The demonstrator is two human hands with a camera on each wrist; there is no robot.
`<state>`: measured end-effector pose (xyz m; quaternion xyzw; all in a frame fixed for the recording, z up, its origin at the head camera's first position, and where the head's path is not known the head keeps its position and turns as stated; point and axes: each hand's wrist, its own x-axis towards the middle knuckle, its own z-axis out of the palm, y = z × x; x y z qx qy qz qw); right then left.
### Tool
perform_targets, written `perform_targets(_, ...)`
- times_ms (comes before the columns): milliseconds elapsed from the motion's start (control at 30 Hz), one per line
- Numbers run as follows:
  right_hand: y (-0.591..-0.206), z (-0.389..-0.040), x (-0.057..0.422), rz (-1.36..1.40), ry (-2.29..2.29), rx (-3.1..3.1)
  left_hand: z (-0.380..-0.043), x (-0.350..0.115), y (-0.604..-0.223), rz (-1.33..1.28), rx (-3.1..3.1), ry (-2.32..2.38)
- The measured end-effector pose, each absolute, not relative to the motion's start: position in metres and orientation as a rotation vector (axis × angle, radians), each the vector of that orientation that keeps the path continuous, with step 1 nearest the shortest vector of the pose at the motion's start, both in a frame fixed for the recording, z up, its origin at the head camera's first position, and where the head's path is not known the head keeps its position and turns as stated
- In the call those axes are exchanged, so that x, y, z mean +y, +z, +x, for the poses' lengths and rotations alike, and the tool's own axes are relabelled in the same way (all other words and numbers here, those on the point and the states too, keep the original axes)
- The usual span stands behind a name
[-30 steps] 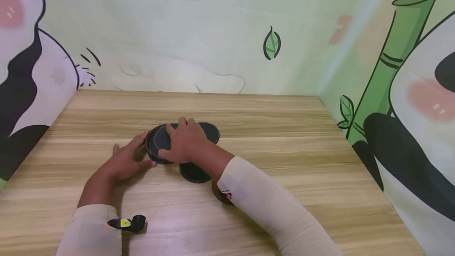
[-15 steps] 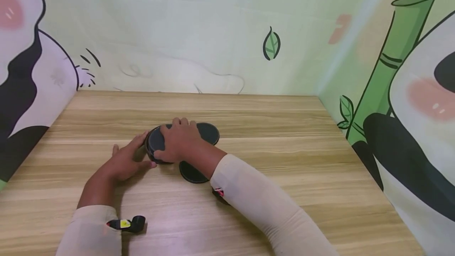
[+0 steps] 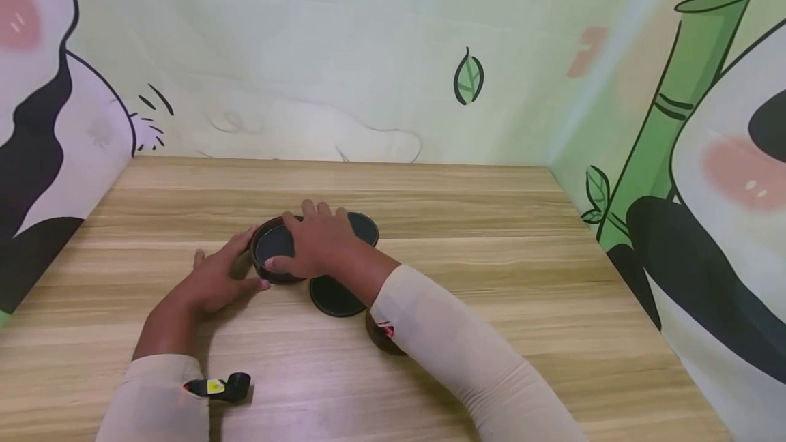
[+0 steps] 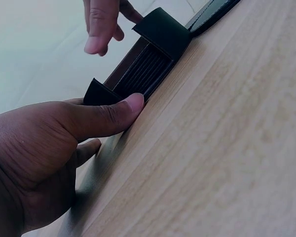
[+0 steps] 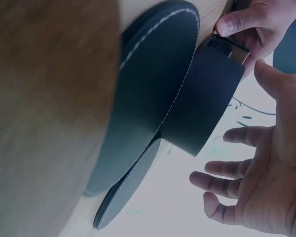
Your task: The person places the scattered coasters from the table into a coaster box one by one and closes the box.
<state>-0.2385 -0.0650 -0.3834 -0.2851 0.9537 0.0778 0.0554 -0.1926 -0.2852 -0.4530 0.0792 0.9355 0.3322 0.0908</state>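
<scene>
My left hand (image 3: 215,278) grips the near left side of a round dark leather coaster holder (image 3: 254,254), its thumb low on the wall. Inside the rim lies a dark round coaster (image 3: 273,245). Through the gap in the holder's wall, a stack of coasters (image 4: 145,69) shows its edges in the left wrist view. Over the holder, my right hand (image 3: 319,241) has its fingers spread and holds nothing; in the right wrist view the fingers (image 5: 227,169) stand apart from the holder wall (image 5: 207,94). This hand hides the holder's right part in the head view.
Two dark coasters lie on the wooden table (image 3: 491,244): one at the back right (image 3: 366,227), one nearer the front (image 3: 334,297), with white stitching in the right wrist view. A brown round piece (image 3: 381,336) is partly under the right sleeve. A panda-print wall (image 3: 368,53) stands behind.
The coaster under my right hand, tilted over the holder a second ago, now lies down inside the rim. The right hand shifted left, then back right, and let go. The left hand kept its place.
</scene>
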Motion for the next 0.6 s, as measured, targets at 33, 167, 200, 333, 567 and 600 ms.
perform_targets(33, -0.383, -0.240, -0.063, -0.857, 0.227, 2.894, -0.193, -0.285, -0.453, 0.240, 2.781, 0.990)
perform_targets(167, -0.384, -0.246, -0.055, -0.819, 0.166, 2.898, -0.193, -0.284, -0.453, 0.255, 2.785, 0.996)
perform_targets(200, -0.384, -0.247, -0.054, -0.811, 0.138, 2.898, -0.193, -0.284, -0.453, 0.251, 2.785, 0.995)
perform_targets(333, -0.383, -0.255, -0.046, -0.748, 0.020, 2.886, -0.193, -0.284, -0.453, 0.243, 2.784, 0.995)
perform_targets(567, -0.381, -0.268, -0.030, -0.660, -0.135, 2.876, -0.193, -0.285, -0.454, 0.244, 2.788, 0.995)
perform_targets(600, -0.381, -0.270, -0.029, -0.648, -0.156, 2.872, -0.193, -0.285, -0.454, 0.244, 2.788, 0.996)
